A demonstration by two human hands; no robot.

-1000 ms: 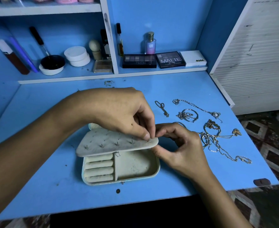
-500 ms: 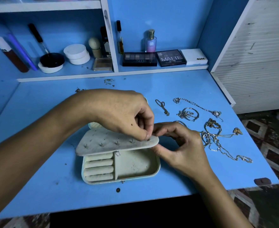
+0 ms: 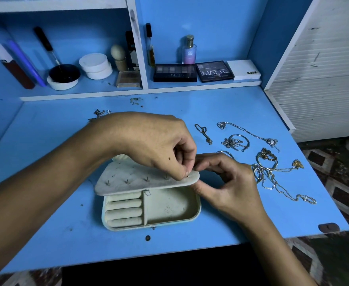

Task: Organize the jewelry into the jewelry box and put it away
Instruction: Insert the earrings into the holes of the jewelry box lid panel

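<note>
Fingertips of the left hand pinch something tiny at the right end of the flap; the right hand pinches that same end from below. What they pinch is too small to tell. That flap looks soft and bendy over the box. Chains lie to the right, thin and tangly, so lift each one slowly by its clasp.

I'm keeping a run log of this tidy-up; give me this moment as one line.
stage: earrings to panel | left hand: pinching at earring panel | right hand: steadying panel edge | jewelry box: open | necklaces: on desk
</note>
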